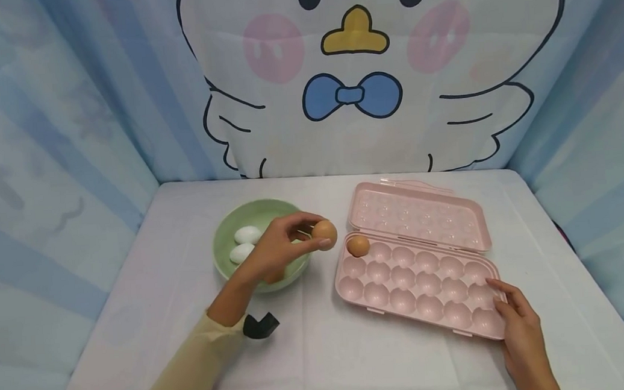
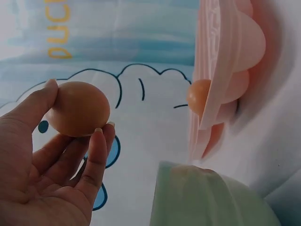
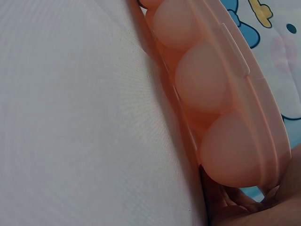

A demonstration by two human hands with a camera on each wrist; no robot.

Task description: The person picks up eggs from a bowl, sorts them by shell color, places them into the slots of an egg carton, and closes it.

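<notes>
Green bowl (image 1: 263,209) of eggs (image 1: 247,234), partly behind left hand (image 1: 282,239)

Head view: positioned above the near side of the desk (image 1: 323,351), facing forward and down from well back; coverage reaches the printed backdrop (image 1: 363,149).

Left wrist view: positioned close to the left fingers (image 2: 96,157) and the held egg (image 2: 80,109), facing the backdrop; the frame is turned sideways, placing the desk surface at right.

Right wrist view: positioned just beside the egg tray (image 3: 202,80), low, facing across the desk; also turned sideways, desk at left, right fingers (image 1: 511,290) at the lower right corner.

Shared coverage: head and left wrist views both include the held egg and the bowl (image 2: 202,200); all three include the egg tray and backdrop.
</notes>
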